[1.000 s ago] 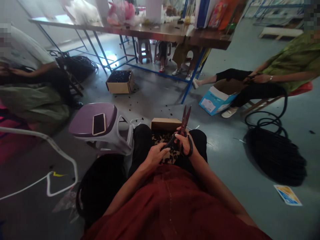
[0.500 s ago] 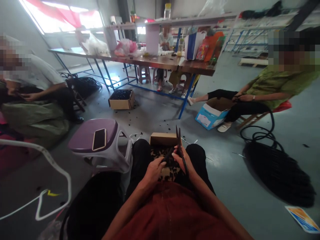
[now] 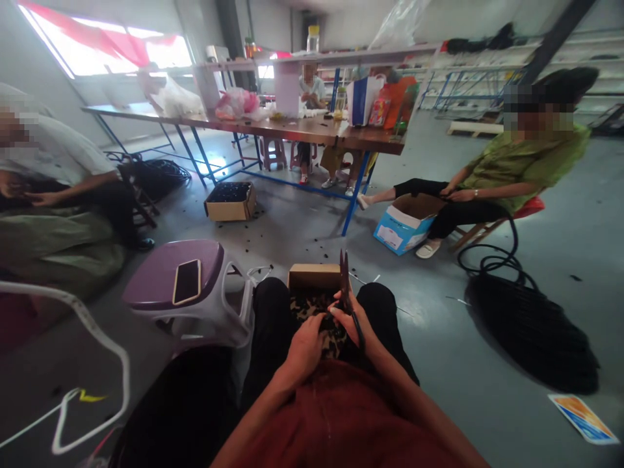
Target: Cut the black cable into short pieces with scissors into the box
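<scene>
My right hand (image 3: 361, 323) is closed around dark scissors (image 3: 344, 281), whose blades point up and away from me, slightly apart at the tips. Close beside it, my left hand (image 3: 307, 342) has its fingers pinched together near the right fingertips. Whatever lies in that pinch is dark and too hidden to name. Beneath both hands, between my knees, stands an open cardboard box (image 3: 312, 275). Small black pieces (image 3: 306, 309) are scattered over its bottom.
Left of me is a purple-topped stool (image 3: 160, 276) bearing a phone (image 3: 187, 281). A black coiled heap (image 3: 531, 328) lies at right. Ahead stand a long table (image 3: 287, 130) and a box of black pieces (image 3: 230, 200). Seated people work on both sides, one beside a blue box (image 3: 402, 229).
My hands have drawn closer together, and the dark strip seen between them is now mostly hidden. The scissors stay in my right hand. The view has shifted slightly.
</scene>
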A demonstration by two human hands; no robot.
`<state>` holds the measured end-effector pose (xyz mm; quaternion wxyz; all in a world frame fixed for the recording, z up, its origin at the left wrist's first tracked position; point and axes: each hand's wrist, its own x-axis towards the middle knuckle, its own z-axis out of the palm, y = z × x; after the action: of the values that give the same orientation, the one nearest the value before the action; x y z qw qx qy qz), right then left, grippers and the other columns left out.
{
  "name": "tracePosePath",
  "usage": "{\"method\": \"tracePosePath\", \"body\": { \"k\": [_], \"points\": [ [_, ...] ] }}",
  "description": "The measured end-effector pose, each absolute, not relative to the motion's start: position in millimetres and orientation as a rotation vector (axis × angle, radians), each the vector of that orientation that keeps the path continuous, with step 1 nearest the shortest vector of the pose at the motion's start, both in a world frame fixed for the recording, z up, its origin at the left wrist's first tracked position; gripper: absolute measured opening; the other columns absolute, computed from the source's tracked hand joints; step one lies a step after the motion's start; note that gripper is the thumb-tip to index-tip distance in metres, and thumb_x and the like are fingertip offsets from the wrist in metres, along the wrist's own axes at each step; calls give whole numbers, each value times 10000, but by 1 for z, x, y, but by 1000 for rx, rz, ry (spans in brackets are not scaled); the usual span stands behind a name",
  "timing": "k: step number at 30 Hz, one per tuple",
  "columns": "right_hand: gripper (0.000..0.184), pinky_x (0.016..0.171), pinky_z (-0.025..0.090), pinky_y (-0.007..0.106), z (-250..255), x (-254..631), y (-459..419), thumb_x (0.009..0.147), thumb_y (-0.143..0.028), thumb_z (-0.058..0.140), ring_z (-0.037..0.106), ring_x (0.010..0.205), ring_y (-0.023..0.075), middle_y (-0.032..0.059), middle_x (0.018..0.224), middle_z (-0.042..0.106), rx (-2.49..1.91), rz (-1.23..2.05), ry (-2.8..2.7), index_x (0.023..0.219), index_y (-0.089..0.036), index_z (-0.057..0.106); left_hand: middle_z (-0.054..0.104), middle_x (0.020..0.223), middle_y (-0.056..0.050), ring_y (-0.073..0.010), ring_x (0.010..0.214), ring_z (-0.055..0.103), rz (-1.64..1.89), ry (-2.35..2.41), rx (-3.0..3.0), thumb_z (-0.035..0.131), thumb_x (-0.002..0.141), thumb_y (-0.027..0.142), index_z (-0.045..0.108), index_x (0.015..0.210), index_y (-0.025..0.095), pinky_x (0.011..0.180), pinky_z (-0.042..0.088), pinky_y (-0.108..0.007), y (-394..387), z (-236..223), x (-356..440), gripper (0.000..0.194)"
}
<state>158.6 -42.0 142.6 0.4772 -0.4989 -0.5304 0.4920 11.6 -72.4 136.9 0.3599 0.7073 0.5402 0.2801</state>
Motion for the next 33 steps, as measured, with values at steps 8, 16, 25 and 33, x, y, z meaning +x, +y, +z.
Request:
{"method": "tracePosePath", "body": {
  "k": [8,16,25,33],
  "points": [
    [242,575,433,261,147,158,-47,713,-336,572,512,629,129,-20,747,507,-1197,1256,-1225,906,-250,455,629,830,-25,-141,737,580,708,1354,1764,378,861,357,546,1000,187,678,421,-237,-75,146,16,276],
    [298,484,409,243,148,159,-47,687,-352,587,458,510,98,-39,684,477,-1278,1168,-1206,920,-248,433,617,1031,-68,-169,914,574,727,1346,1881,438,841,312,547,1072,172,809,419,-263,-73,143,14,291],
    [348,704,449,285,129,175,-56,750,-400,524,545,719,137,10,845,553,-1399,1125,-1416,1037,-223,438,638,1026,-37,-146,936,577,979,1431,1761,491,830,271,607,1033,181,851,425,-254,-53,142,-7,250],
    [369,720,435,291,109,190,-91,786,-381,473,559,742,145,14,870,586,-1519,1156,-1775,1104,-202,420,632,894,-17,-120,818,579,1042,1484,1902,529,818,249,616,1039,207,768,438,-224,-53,137,-11,242]
  ]
}}
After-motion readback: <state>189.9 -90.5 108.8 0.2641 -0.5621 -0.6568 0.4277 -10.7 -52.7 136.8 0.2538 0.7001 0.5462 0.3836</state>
